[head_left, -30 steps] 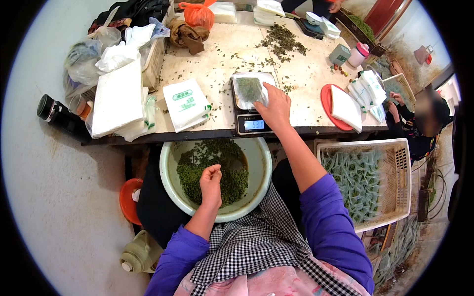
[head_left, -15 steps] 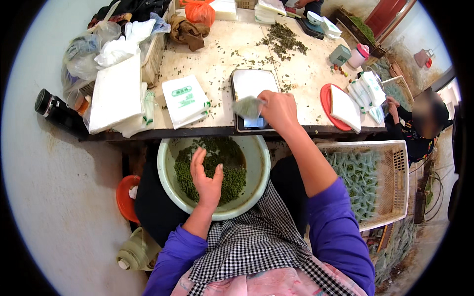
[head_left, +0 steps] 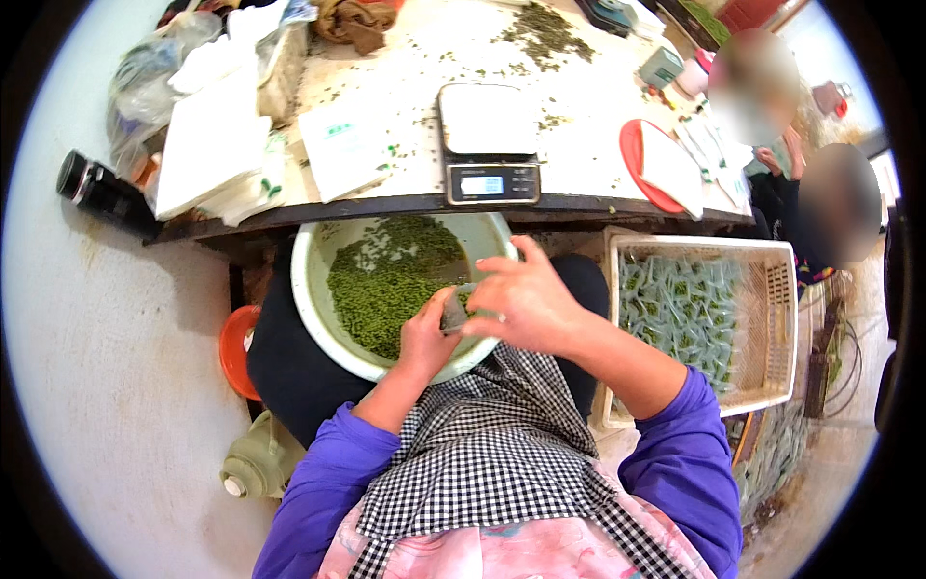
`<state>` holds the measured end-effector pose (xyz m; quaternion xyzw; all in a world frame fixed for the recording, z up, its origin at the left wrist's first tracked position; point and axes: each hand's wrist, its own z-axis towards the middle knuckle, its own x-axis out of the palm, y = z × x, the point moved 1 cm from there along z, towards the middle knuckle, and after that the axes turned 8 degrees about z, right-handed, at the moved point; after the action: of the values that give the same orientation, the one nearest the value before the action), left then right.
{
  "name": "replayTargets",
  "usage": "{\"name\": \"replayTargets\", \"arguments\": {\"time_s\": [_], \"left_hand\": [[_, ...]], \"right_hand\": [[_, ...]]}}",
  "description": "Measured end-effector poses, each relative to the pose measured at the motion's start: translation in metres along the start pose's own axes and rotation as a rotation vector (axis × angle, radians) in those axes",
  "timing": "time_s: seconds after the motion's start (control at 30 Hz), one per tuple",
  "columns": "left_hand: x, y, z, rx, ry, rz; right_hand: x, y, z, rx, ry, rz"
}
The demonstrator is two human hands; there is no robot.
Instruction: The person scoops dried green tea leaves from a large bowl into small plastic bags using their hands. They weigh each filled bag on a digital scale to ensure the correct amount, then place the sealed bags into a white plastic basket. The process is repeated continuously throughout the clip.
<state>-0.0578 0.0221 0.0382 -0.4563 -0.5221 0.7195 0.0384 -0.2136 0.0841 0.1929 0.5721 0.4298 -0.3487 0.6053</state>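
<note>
A small clear plastic bag (head_left: 453, 314) with dark green contents is held over the near right side of the wide pale green basin (head_left: 302, 280). My left hand (head_left: 427, 333) is closed round the bag's lower part. At its other end, my right hand (head_left: 526, 299) pinches the bag with its lower fingers, the upper fingers spread apart. Those lower fingertips are partly hidden. Small green buds or leaf pellets (head_left: 386, 299) lie in the basin, which rests at my lap. Beyond it, the digital scale (head_left: 489, 121) stands on the table with a bare plate and lit display.
A white plastic crate (head_left: 767, 318) of filled bags stands at the right. On the table (head_left: 405, 116) lie stacks of empty bags (head_left: 347, 150), a red plate (head_left: 637, 169) and scattered leaves (head_left: 545, 39). A black flask (head_left: 101, 193) is at the left; two people are at the right.
My right hand has brought the bag from over the scale down to the basin. My left hand, open before, has closed on it. A second person shows at the right.
</note>
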Motion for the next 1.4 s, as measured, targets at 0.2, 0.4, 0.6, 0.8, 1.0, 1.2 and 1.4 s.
{"name": "replayTargets", "arguments": {"time_s": [0.2, 0.4, 0.6, 0.8, 1.0, 1.2, 1.4], "left_hand": [[0.009, -0.006, -0.011, 0.163, 0.032, 0.068], [0.019, 0.006, -0.004, 0.091, 0.103, 0.132], [0.006, -0.019, 0.015, 0.033, 0.16, 0.148], [0.035, -0.088, 0.02, 0.094, 0.3, -0.112], [0.045, -0.077, 0.028, -0.033, 0.299, -0.179], [0.057, -0.043, 0.028, -0.066, 0.307, -0.247], [0.056, -0.042, 0.022, -0.137, 0.259, -0.342]], "right_hand": [[0.034, -0.01, -0.022, 0.06, 0.351, 0.021], [0.077, -0.035, -0.012, 0.086, 0.433, 0.21], [0.041, -0.043, -0.056, 0.022, -0.052, 0.183], [0.037, -0.08, -0.131, 0.042, -0.506, 0.143], [-0.029, -0.18, -0.331, 0.682, -1.132, -0.218], [-0.035, -0.212, -0.542, 1.736, -0.98, -0.608], [0.046, -0.239, -0.616, 1.966, -0.234, -0.362]]}}
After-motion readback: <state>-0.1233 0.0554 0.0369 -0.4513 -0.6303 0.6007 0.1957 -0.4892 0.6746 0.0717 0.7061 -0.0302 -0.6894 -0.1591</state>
